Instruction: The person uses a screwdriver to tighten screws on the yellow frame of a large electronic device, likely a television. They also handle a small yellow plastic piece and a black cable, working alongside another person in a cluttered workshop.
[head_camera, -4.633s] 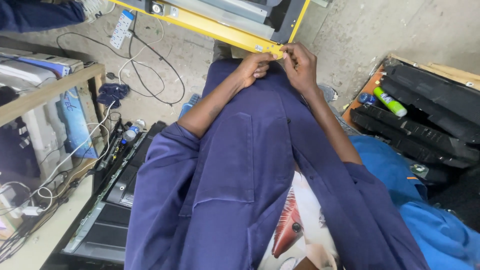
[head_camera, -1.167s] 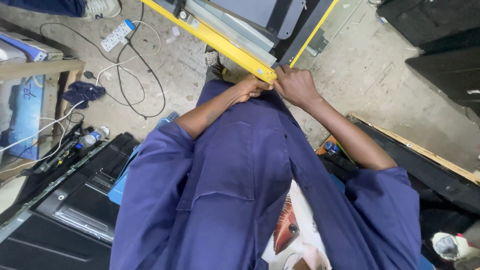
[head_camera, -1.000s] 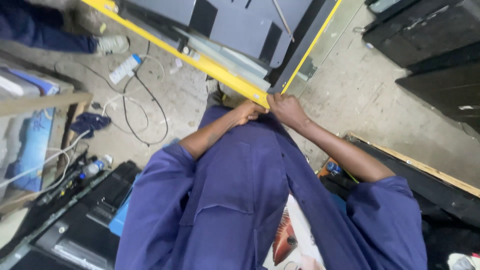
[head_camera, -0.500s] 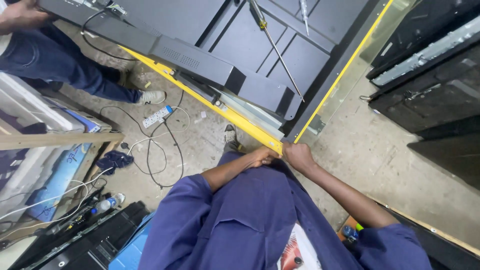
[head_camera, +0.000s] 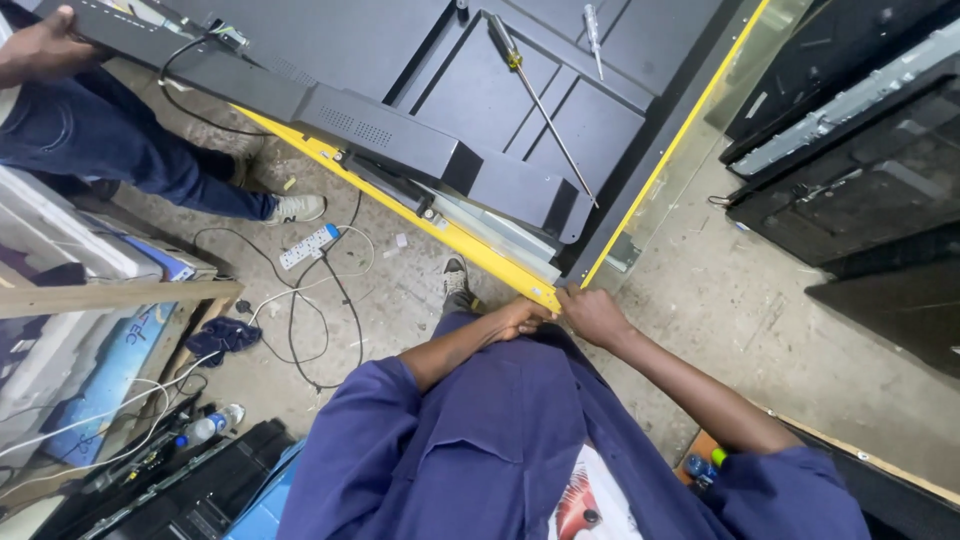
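A large flat panel with a dark back and a yellow-edged frame lies raised before me. My left hand and my right hand both grip its near corner, fingers closed on the yellow edge. Two long screwdrivers rest on the panel's back. At the far left corner another person's hand holds the panel.
The other person stands at the left in jeans and a pale shoe. A white power strip with cables lies on the concrete floor. A wooden bench is at the left, dark screens are stacked at the right, and a bottle lies lower left.
My view has tilted up and back, showing much more of the panel and the other person. Both my hands stay on the same yellow corner.
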